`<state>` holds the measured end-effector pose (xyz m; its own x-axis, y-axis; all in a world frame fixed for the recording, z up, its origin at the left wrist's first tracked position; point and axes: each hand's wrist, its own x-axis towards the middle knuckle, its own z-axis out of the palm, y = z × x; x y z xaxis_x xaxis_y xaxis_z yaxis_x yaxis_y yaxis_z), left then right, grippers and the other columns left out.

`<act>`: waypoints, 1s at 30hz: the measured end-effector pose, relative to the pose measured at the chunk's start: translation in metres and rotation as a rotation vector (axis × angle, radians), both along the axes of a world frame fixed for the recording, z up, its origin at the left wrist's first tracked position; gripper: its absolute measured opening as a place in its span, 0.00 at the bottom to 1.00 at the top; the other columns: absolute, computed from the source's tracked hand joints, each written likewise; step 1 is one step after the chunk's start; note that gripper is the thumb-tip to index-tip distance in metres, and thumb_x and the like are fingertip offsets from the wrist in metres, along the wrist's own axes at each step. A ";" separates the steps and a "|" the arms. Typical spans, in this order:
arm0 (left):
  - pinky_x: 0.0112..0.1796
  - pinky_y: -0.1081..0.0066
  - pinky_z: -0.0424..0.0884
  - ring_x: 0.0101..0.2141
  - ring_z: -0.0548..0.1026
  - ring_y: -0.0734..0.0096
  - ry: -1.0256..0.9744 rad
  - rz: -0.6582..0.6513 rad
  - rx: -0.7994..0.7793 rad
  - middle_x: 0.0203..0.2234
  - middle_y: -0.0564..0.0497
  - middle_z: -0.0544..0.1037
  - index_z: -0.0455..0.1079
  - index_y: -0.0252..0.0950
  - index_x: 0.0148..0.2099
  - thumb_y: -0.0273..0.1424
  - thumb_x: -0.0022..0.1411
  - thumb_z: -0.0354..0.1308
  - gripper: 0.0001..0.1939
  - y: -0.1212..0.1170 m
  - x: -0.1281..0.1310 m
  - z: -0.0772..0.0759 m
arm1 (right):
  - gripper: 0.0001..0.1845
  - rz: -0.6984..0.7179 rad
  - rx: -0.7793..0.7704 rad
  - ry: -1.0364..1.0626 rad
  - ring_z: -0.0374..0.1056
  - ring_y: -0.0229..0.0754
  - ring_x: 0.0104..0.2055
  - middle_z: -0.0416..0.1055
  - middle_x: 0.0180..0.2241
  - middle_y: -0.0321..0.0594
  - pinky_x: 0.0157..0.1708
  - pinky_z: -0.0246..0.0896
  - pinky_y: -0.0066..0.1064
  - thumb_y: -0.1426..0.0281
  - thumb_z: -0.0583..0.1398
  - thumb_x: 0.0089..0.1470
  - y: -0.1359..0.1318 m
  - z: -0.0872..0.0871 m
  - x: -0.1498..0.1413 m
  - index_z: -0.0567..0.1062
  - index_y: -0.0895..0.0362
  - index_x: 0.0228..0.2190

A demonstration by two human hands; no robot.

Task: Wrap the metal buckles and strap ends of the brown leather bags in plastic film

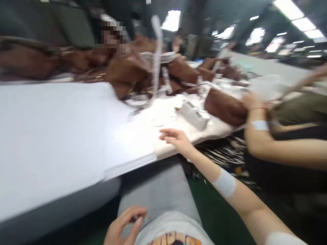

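My right hand (176,139) reaches over the near edge of the cloth-covered table (166,148), fingers stretched forward and loosely bent, with nothing visible in them. A white patch is on the forearm behind it. Just beyond that hand lies a pale grey box-like object (194,115), blurred. Low in the picture, my left hand (125,224) is by my lap, thumb and index finger curved with a gap between them; no object shows there. To the left spreads a large white work surface (63,136), its front edge near my knees.
Brown fabric pieces (133,68) are heaped along the far side, with white strips among them. At right, a co-worker's arm (260,136) reaches to a brown piece (224,107). Striped dark material (224,153) hangs below the table edge. Other people sit farther back.
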<state>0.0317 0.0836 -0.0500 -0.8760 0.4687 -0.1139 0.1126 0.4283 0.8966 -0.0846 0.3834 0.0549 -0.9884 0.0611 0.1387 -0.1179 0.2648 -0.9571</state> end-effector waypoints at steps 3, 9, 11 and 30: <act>0.46 0.67 0.74 0.43 0.79 0.64 -0.095 0.164 0.031 0.40 0.50 0.82 0.79 0.44 0.46 0.41 0.70 0.54 0.13 -0.014 0.054 0.005 | 0.19 0.174 -0.193 -0.097 0.77 0.45 0.42 0.81 0.38 0.42 0.38 0.72 0.33 0.64 0.67 0.52 -0.045 -0.029 -0.025 0.81 0.54 0.46; 0.50 0.71 0.70 0.46 0.79 0.68 -0.160 0.429 0.039 0.44 0.54 0.82 0.79 0.45 0.48 0.33 0.69 0.56 0.11 -0.016 0.104 -0.001 | 0.20 0.424 -0.178 -0.159 0.76 0.46 0.42 0.81 0.37 0.42 0.38 0.73 0.34 0.66 0.70 0.47 -0.104 -0.048 -0.033 0.82 0.54 0.44; 0.49 0.70 0.71 0.46 0.79 0.68 -0.140 0.470 0.030 0.44 0.53 0.82 0.79 0.44 0.48 0.33 0.69 0.56 0.11 -0.021 0.114 0.000 | 0.21 0.466 -0.151 -0.143 0.76 0.47 0.43 0.81 0.37 0.43 0.40 0.73 0.36 0.67 0.69 0.47 -0.119 -0.049 -0.026 0.82 0.55 0.45; 0.50 0.60 0.78 0.49 0.80 0.54 -0.040 0.512 0.018 0.47 0.49 0.83 0.81 0.54 0.48 0.44 0.62 0.57 0.16 -0.050 0.079 -0.058 | 0.26 0.418 -0.058 -0.151 0.75 0.48 0.40 0.81 0.37 0.45 0.37 0.69 0.37 0.61 0.66 0.43 -0.137 -0.073 -0.051 0.80 0.58 0.45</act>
<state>0.1109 0.0340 -0.1079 -0.9888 -0.0172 -0.1480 -0.1423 0.4043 0.9035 -0.1355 0.2467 -0.0182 -0.9388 -0.3446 -0.0008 -0.0614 0.1697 -0.9836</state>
